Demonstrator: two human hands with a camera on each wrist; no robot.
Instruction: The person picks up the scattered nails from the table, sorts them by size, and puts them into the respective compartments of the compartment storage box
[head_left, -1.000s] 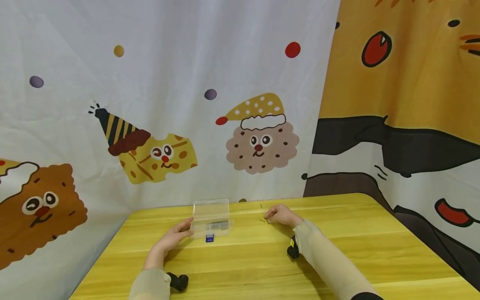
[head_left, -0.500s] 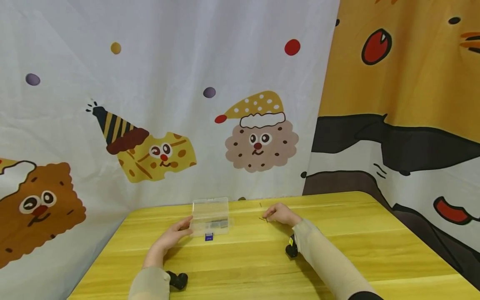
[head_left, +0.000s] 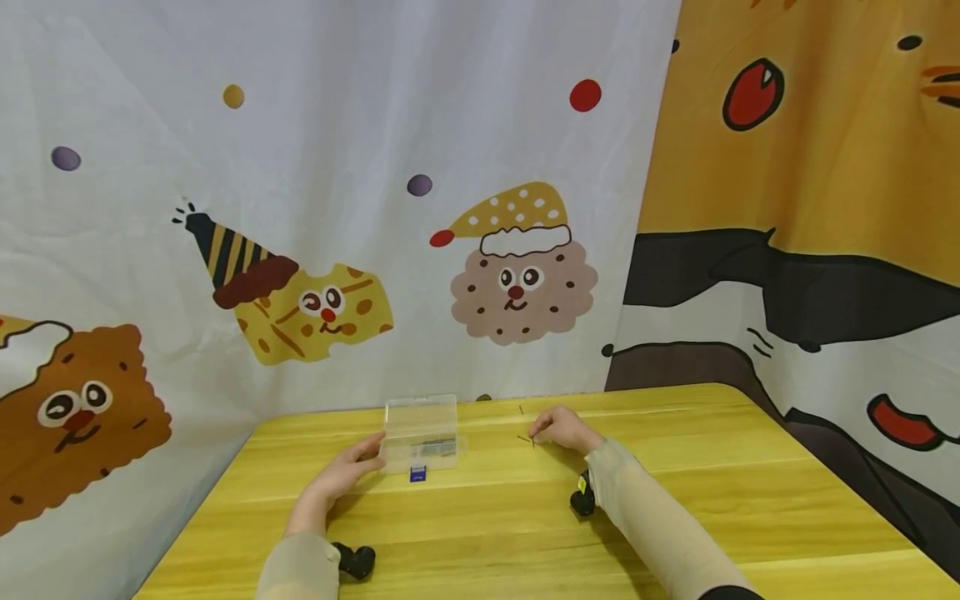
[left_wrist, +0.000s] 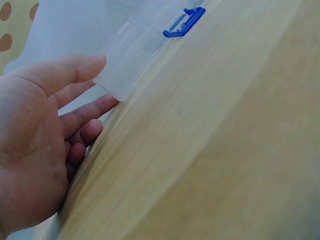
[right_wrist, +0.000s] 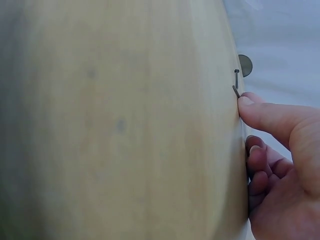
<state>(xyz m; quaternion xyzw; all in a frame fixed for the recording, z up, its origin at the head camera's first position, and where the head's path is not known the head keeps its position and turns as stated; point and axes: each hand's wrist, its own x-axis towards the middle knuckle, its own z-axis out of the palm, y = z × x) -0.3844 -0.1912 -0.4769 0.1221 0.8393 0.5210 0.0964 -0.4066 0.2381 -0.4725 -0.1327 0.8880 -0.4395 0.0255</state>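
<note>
A clear plastic storage box (head_left: 397, 461) stands with its lid (head_left: 422, 417) raised at the back of the table. My left hand (head_left: 354, 468) holds its left end, thumb (left_wrist: 92, 67) against the wall and fingers around the corner. A blue latch (left_wrist: 186, 22) hangs at the box's front. Several thin dark pieces (head_left: 438, 447) lie inside, too small to tell apart. To the right, my right hand (head_left: 564, 429) pinches a small dark nail (right_wrist: 236, 91) between thumb and forefinger, close to the tabletop. Another nail (right_wrist: 236, 77) lies just beyond the fingertips.
One more thin dark piece (head_left: 522, 410) lies farther back on the yellow wood-grain table (head_left: 465, 533). A printed curtain (head_left: 337, 125) hangs right behind the table's far edge. Black wrist devices (head_left: 356, 562) sit under both sleeves.
The right fingers have shifted slightly, and the pinched nail now points more toward the front. The left hand and box stay in place; the head view tilted a little.
</note>
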